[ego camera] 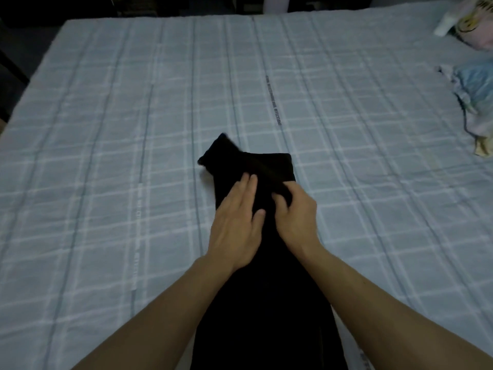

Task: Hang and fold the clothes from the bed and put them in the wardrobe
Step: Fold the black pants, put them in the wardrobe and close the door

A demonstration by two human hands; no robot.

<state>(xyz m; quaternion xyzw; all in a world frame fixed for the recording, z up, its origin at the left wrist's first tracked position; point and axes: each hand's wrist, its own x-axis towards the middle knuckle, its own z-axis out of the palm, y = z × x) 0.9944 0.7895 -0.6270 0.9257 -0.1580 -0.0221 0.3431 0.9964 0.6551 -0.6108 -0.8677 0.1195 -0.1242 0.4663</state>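
Garment: one black garment (266, 276), long and narrow, lying flat on the bed and running from the near edge of the head view toward the middle of the bed.
Garment far end: one band-like strip lies across the top of the cloth; one corner sticks out to the left beyond the main width.
Garment type: cannot tell; the cloth is too dark to show seams or details.
Bed: one bed (106, 156), covered by a pale blue sheet with a white check and thin dark stripes.
Writing on sheet: several lines of small print run along the stripes, one dark line beyond the garment, pale lines to its left; too small and blurred to read.
Brands or labels: not legible on any item.
Hands in view: two, both bare, both on the far part of the garment.
Left hand: left hand (234, 225) lies palm down on the cloth, fingers (246, 186) straight and close together, pressing the fabric flat.
Right hand: right hand (296, 217) just beside the left, its fingers curled and clamped on a fold of the black cloth near the strip.
Other items: one heap of pale clothes (474, 94) in blue, pink and white at the right edge of the bed; one pink and yellow printed item (469, 22) at the far right corner, with one white object touching it.
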